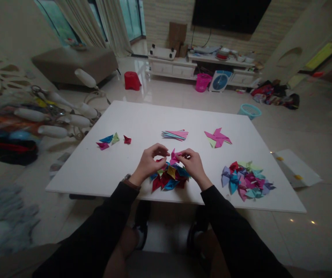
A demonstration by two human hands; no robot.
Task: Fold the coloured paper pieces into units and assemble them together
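Observation:
My right hand [193, 161] pinches a small pink folded-paper piece [173, 156] between thumb and fingers. To the left of it, my left hand [154, 159] is curved, thumb and fingers apart, with nothing gripped that I can see. Both hands hover over a pile of folded papers [170, 181] in red, blue, yellow and green near the table's front edge. Beyond them lies a fanned stack of paper strips [175, 134]. A pink and green paper pinwheel shape [218, 138] is at the back right.
The white table [137, 119] also bears a heap of colourful folded papers [246, 181] at right and several small folded pieces [107, 139] at left. A lamp with white shades [76, 119] stands by the left edge. A blue basket [249, 111] sits beyond the right corner.

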